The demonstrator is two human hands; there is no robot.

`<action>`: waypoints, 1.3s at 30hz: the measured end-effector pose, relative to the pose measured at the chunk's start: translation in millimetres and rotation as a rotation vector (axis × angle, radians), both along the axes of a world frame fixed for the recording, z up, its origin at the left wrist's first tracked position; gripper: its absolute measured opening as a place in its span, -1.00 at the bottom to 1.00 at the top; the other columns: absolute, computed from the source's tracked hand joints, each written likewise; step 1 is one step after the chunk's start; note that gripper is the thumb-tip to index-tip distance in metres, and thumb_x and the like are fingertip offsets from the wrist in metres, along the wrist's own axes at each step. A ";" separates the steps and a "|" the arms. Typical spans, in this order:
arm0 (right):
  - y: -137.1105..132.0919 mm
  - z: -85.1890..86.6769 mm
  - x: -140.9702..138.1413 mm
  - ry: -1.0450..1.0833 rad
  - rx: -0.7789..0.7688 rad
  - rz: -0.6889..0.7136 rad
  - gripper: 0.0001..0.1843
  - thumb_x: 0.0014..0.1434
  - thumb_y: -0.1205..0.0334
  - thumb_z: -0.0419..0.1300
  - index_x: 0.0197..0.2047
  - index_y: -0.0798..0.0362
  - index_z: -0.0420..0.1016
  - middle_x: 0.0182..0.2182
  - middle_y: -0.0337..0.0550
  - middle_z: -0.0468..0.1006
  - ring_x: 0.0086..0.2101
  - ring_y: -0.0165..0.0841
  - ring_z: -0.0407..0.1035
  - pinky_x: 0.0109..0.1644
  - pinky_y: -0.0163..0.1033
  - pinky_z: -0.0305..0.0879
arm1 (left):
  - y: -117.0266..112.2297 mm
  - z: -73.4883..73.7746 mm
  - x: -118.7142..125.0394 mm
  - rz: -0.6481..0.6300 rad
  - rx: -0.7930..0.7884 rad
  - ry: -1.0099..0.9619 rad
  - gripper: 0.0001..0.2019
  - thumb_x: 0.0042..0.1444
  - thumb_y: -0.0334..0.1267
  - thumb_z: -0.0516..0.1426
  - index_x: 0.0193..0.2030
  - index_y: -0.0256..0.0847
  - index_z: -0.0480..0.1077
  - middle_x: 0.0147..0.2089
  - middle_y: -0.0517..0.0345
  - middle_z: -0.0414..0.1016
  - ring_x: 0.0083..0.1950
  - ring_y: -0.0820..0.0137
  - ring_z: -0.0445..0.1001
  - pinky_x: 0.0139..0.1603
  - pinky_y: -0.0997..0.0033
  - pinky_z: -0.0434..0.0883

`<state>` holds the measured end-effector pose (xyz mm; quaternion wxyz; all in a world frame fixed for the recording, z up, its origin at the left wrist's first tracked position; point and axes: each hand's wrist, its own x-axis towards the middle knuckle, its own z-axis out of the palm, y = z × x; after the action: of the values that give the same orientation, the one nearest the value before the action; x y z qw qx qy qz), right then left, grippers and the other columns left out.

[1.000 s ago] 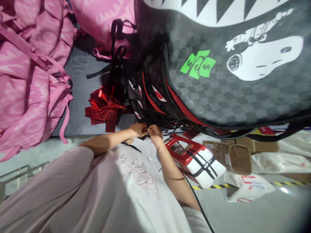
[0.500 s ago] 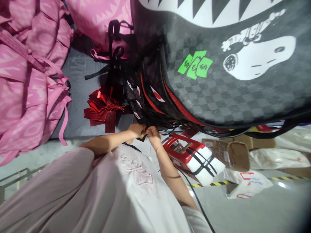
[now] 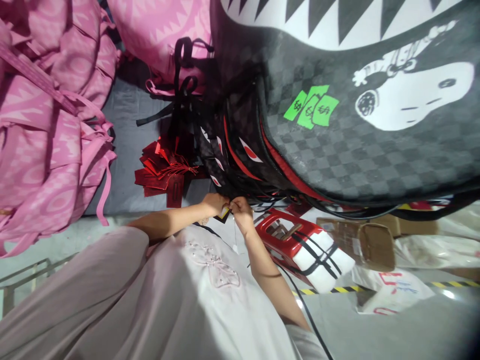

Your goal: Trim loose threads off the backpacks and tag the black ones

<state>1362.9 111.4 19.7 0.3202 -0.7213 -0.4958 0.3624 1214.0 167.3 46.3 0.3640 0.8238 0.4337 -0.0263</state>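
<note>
At your left lies a heap of pink backpacks (image 3: 48, 125), and next to it a pile of red tags (image 3: 165, 167) on the grey cloth (image 3: 123, 150). Your left hand (image 3: 214, 204) comes in with the forearm almost level, its fingers curled together and pinching a small dark tag (image 3: 224, 214). Your right hand (image 3: 242, 212) meets it with the wrist bent, fingertips pressed on the same tag. Both hands are at the lower edge of the black checked backpack (image 3: 356, 160). A red and white case (image 3: 303, 245) lies just beside your right forearm.
</note>
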 end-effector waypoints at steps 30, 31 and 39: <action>135.5 40.3 -170.0 -0.677 0.002 0.293 -0.74 0.36 0.22 0.04 -0.17 0.03 0.57 -0.16 -0.03 0.54 -0.07 -0.19 0.32 0.10 -0.05 0.05 | 195.7 42.9 -204.9 -0.513 0.820 0.189 -0.80 0.17 -0.40 0.03 -0.32 -0.21 0.50 -0.36 -0.02 0.51 -0.22 0.22 0.44 -0.18 0.21 0.25; 135.7 41.0 -172.6 -0.669 0.021 0.277 -0.74 0.36 0.20 0.04 -0.14 0.02 0.56 -0.12 -0.03 0.53 -0.04 -0.19 0.31 0.14 -0.03 0.03 | 199.6 46.8 -209.4 -0.489 0.824 0.200 -0.80 0.17 -0.39 0.04 -0.34 -0.21 0.49 -0.37 -0.01 0.51 -0.22 0.21 0.44 -0.19 0.21 0.25; 88.3 37.3 -147.4 -0.471 0.208 0.008 -0.65 0.35 0.16 0.01 0.10 0.09 0.43 -0.03 -0.01 0.53 -0.04 -0.24 0.36 0.14 -0.15 0.21 | 137.3 99.7 -168.7 -0.190 0.680 -0.024 -0.72 0.31 -0.19 -0.02 -0.15 -0.15 0.52 -0.21 0.08 0.55 -0.26 0.31 0.51 -0.32 0.35 0.31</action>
<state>1215.5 199.7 57.0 0.2670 -0.7469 -0.5942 0.1329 1045.3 304.6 146.0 0.0698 0.9348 0.3349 0.0957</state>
